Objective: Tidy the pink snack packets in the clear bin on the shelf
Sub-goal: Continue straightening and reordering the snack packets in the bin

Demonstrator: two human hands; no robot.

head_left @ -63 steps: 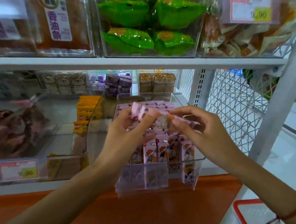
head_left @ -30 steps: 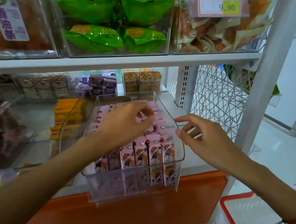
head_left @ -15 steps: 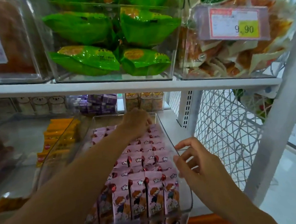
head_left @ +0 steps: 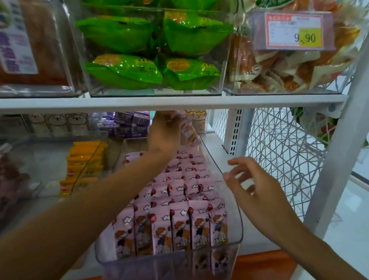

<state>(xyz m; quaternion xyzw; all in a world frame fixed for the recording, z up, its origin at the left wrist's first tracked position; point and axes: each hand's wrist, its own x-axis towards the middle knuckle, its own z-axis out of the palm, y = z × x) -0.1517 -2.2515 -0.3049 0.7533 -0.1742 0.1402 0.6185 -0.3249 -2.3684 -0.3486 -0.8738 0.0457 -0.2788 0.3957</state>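
Since half a second back, the left hand (head_left: 166, 131) had pushed further to the rear of the clear bin (head_left: 232, 205), up under the upper shelf (head_left: 152, 104); its fingers looked curled on a blurry pink packet (head_left: 189, 132), though I couldn't tell for sure; the right hand (head_left: 255, 191) hung loosely open and empty beside the bin's right wall; pink snack packets (head_left: 177, 213) stood in rows filling the bin on the lower shelf (head_left: 216, 152).

Snack packets (head_left: 176, 200) in rows inside bin (head_left: 235, 216) on shelf (head_left: 220, 156).
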